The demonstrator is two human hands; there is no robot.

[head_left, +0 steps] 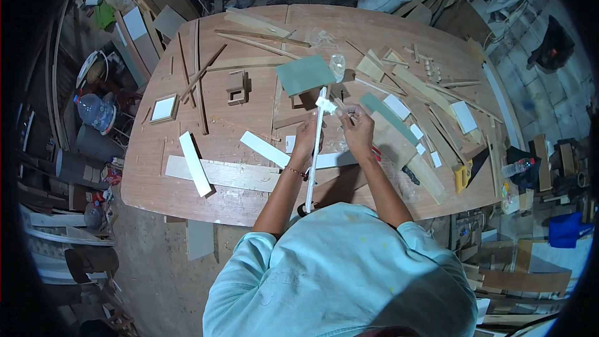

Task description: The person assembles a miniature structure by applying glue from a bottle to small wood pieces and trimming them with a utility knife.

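Note:
Over the middle of the table I hold a long, thin white strip [315, 159], running from near my chest towards the far side. My left hand [306, 134] is closed on it from the left side. At its upper part is a small white piece [326, 105], whose kind I cannot make out. My right hand [359, 130] is just right of that piece, thumb and fingers pinched together; what they hold is hidden. Beyond the hands is a green board [306, 75] on top of a small wooden piece. White-faced strips [265, 149] lie beside my left forearm.
On the wooden table [143, 181] lie wooden sticks [198, 81], a small wooden frame [237, 87], a white panel in a frame [164, 108] and a clear plastic cup [337, 67]. Planks and a yellow-handled tool [462, 176] are at the right. A water jug [97, 112] stands left.

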